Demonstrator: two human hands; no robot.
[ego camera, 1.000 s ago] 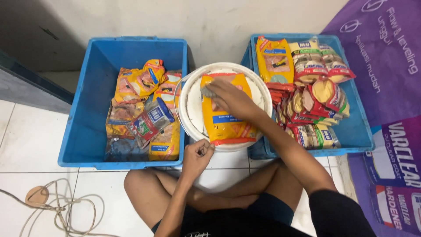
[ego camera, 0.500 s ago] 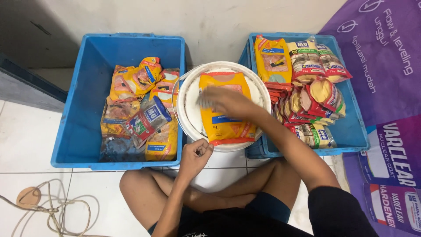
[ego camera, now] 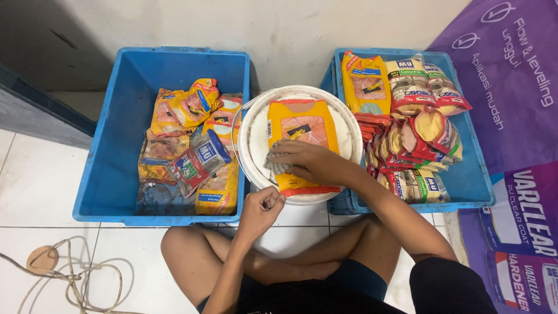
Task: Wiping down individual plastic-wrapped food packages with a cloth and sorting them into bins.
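From the head camera, the right hand [ego camera: 305, 164] lies flat, fingers spread, pressing a crumpled grey cloth [ego camera: 278, 164] onto an orange packet [ego camera: 302, 131]; the hand and cloth hide the packet's lower middle. The packet lies flat on the white bucket lid [ego camera: 253, 139], its long axis running away from the person, top toward the wall. The left hand [ego camera: 260, 210] is curled loosely at the lid's near rim, and whether it holds anything is unclear. Blue crates stand close on both sides: the left crate [ego camera: 110, 145] has bare floor at its left, the right crate [ego camera: 471, 174] is crowded.
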